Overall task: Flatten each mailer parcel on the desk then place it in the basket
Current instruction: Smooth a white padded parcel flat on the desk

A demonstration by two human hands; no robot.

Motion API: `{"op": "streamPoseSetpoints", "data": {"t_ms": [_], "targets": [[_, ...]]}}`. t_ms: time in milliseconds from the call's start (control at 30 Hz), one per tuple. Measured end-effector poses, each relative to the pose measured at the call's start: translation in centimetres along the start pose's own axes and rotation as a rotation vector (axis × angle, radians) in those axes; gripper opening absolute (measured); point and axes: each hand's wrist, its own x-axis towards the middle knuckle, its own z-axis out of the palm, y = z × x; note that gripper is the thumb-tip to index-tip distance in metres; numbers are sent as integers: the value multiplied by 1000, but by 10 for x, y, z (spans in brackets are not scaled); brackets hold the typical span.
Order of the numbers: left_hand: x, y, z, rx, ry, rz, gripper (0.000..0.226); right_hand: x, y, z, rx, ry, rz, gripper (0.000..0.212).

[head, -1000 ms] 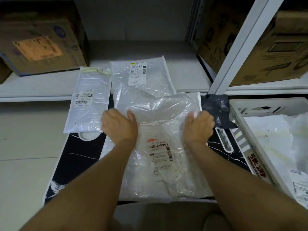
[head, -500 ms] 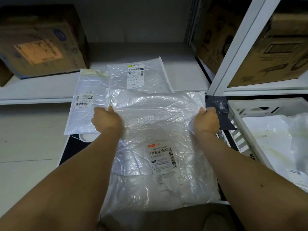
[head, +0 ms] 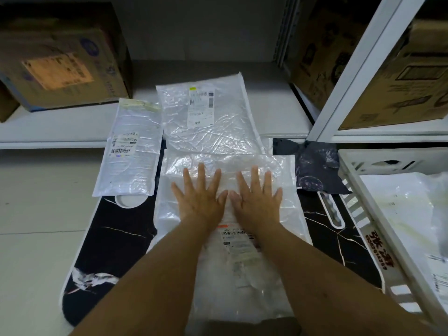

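Observation:
A large clear plastic mailer (head: pixel 232 267) with a barcode label lies on the black marble-patterned desk (head: pixel 109 243). My left hand (head: pixel 198 195) and my right hand (head: pixel 257 197) rest flat on its upper half, palms down, fingers spread, thumbs nearly touching. Beyond it lies a second clear mailer (head: pixel 206 120) with a label. A narrow white bubble mailer (head: pixel 132 151) sits to the left. A crumpled dark mailer (head: pixel 315 166) lies to the right. The white slatted basket (head: pixel 363 214) stands at the right and holds white parcels (head: pixel 407 214).
Cardboard boxes sit on the low white shelf: one at the back left (head: pixel 60 59), others at the right (head: pixel 400 76) behind a white shelf post (head: pixel 358 66). Pale floor tiles (head: pixel 36 214) lie left of the desk.
Both hands let go of the mailer's top corners and came together at its middle, now pressing flat with spread fingers. The puffed upper part of the mailer lies lower.

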Motion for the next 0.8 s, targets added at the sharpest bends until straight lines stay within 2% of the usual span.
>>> {"op": "streamPoseSetpoints", "data": {"t_ms": [300,433,500,600,800], "targets": [[5,-4,3,30,-77,-21,69,4,-1,5,-52,-26,17,64],[8,-4,-5,14,-123,-9,63,8,-5,-4,-40,-118,25,64],[0,-2,-11,0,-122,-14,62,7,-10,-17,29,-164,86,64],[-23,4,-22,11,-75,-24,61,-12,-26,-38,150,-103,226,64],[-87,3,-39,22,-115,-72,57,-76,-53,-41,190,-112,253,60]]}}
